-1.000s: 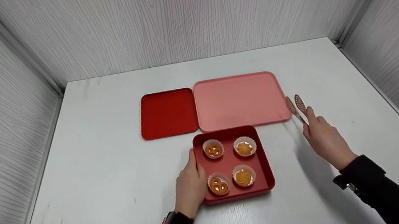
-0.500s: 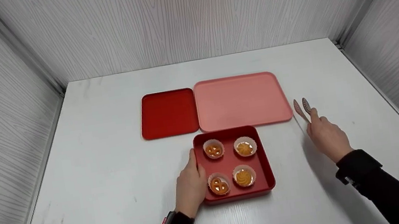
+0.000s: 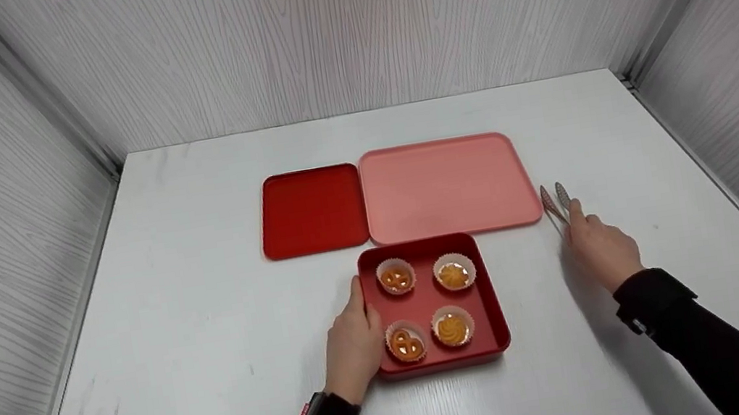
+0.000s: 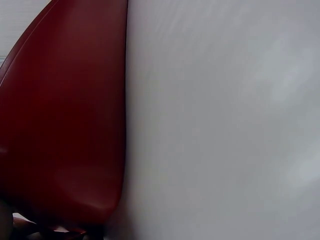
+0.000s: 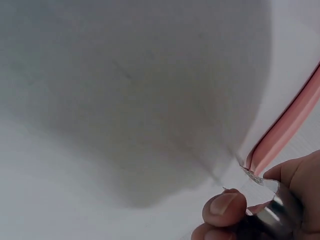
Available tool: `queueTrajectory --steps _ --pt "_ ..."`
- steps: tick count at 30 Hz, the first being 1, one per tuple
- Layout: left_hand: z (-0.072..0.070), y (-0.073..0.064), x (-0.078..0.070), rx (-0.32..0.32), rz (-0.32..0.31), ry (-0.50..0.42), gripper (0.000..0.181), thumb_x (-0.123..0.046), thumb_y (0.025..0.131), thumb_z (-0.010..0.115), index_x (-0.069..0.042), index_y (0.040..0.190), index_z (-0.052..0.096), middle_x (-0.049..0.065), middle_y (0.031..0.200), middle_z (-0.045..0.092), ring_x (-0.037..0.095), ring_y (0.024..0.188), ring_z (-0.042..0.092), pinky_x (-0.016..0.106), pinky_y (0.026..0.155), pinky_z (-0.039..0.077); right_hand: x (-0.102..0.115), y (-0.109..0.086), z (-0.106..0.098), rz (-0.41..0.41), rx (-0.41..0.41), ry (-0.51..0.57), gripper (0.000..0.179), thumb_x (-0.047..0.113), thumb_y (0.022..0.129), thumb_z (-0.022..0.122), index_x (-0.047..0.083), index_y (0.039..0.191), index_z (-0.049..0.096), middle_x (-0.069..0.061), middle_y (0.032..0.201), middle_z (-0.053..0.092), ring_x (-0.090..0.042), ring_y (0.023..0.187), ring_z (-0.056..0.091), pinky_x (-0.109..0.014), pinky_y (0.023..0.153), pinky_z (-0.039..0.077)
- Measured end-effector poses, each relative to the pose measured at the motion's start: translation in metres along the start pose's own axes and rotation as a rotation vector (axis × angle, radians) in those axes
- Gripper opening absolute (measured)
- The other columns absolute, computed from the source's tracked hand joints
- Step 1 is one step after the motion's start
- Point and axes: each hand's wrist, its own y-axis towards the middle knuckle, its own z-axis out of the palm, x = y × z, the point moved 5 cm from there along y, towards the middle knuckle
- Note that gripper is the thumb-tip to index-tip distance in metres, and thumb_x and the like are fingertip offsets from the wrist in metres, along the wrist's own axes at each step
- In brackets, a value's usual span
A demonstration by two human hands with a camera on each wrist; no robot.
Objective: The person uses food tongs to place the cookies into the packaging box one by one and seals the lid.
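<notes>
A deep red square box (image 3: 420, 302) stands at the front middle of the table. Inside it sit several paper cups, two with pretzel-shaped cookies (image 3: 405, 343) and two with swirled or star-shaped cookies (image 3: 453, 275). My left hand (image 3: 353, 345) holds the box by its left wall, thumb at the rim; the other fingers are mostly hidden. That wall, dark red, fills the left of the left wrist view. To the right of the pink tray, my right hand (image 3: 602, 246) grips metal tongs (image 3: 552, 206). Their two perforated tips stand apart with nothing between them.
Behind the box lie a flat red square tray (image 3: 313, 211) and a larger pink tray (image 3: 447, 188), side by side. The white table (image 3: 171, 303) is bounded by grey wood-grain panels (image 3: 344, 35) at the back and both sides.
My right hand with the tongs has shifted slightly right and toward me, away from the pink tray's edge, then a little back left. The left hand and the box have stayed put.
</notes>
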Motion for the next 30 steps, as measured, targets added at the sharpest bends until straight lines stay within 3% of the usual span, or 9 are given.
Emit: queueTrajectory --steps 10,21,30 --pt "0.0 0.0 0.0 0.011 -0.011 0.003 0.055 -0.016 0.106 0.049 0.003 0.156 0.037 0.025 0.135 0.063 0.035 0.108 0.069 0.051 0.094 0.055 -0.005 0.005 0.007 0.031 0.08 0.006 0.055 0.015 0.107 0.043 -0.01 0.154 0.027 -0.036 0.094 0.063 -0.045 0.062 0.061 -0.055 0.051 0.048" --pt "0.0 0.001 0.001 0.014 -0.02 -0.032 0.056 -0.018 0.106 0.049 0.001 0.157 0.036 0.022 0.141 0.059 0.033 0.117 0.066 0.05 0.098 0.053 -0.009 0.008 0.011 0.043 0.083 0.04 0.062 0.017 0.105 0.051 -0.01 0.154 0.024 -0.032 0.091 0.065 -0.035 0.058 0.061 -0.048 0.049 0.046" --pt "0.0 0.001 0.001 0.004 -0.011 -0.02 0.055 -0.016 0.106 0.05 0.002 0.156 0.037 0.024 0.137 0.062 0.035 0.112 0.068 0.05 0.095 0.054 -0.011 0.011 0.007 0.046 0.104 0.067 0.073 0.032 0.106 0.055 -0.005 0.158 0.02 -0.034 0.095 0.058 -0.03 0.058 0.055 -0.043 0.049 0.044"
